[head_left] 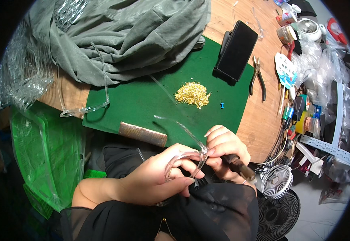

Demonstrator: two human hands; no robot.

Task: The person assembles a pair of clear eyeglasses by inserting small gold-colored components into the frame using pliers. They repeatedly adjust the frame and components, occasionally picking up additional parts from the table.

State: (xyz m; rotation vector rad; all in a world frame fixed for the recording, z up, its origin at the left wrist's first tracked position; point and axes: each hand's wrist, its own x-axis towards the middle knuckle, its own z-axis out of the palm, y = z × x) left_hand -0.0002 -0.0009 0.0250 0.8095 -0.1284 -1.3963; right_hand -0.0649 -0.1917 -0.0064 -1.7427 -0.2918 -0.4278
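A pair of clear plastic glasses frames (202, 156) is held close to my body, just past the near edge of the green mat. My left hand (153, 172) is closed around the rims, with its thumb and fingers pinching them. One thin clear temple arm (179, 123) sticks out toward the mat. My right hand (225, 150) grips a screwdriver-like tool with a dark, brown-ended handle (242, 168). Its fingertips touch the glasses at the hinge corner, and the tool's tip is hidden. A heap of tiny gold-coloured metal parts (193, 94) lies on the green mat (132, 106) beyond my hands.
A blue push pin (222, 105), a textured bar (143, 134) and a black phone-like slab (236, 50) lie around the mat. Pliers (257, 78) rest to the right. Grey cloth (134, 40) and more clear frames (84, 109) are at left. Fans (277, 180) stand right.
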